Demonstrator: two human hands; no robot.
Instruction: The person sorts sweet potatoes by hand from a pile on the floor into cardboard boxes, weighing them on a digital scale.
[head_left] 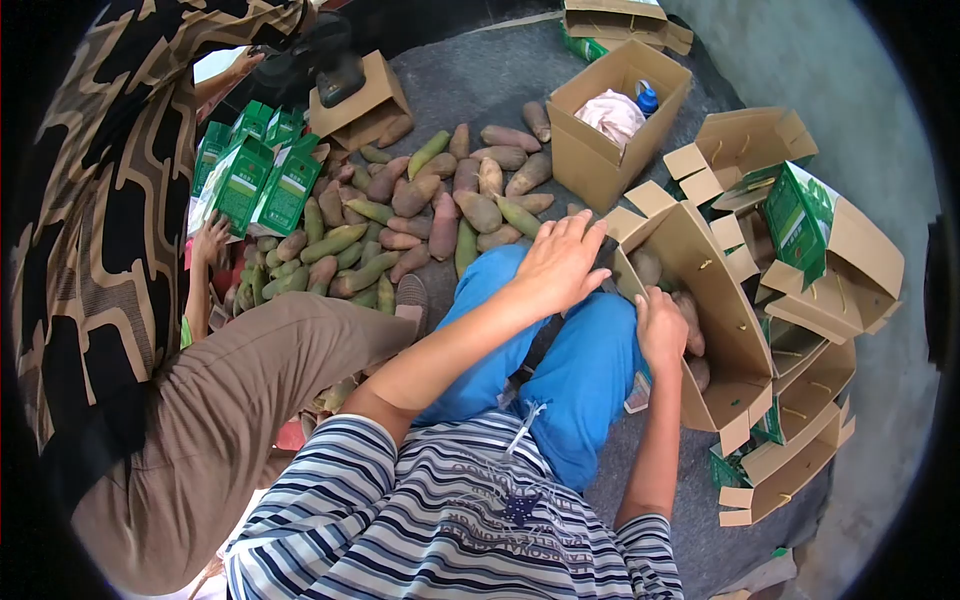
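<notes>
Knees in blue trousers (560, 350) sit just below my hands. My right hand (661, 328) dips into the open brown cardboard box (700, 270) and touches the brown sweet potatoes (690, 320) inside; I cannot tell if it grips one. My left hand (560, 262) lies flat and open, holding nothing. I think I am packing. Next I must reach the big pile of purple and green sweet potatoes (420, 210) farther off
</notes>
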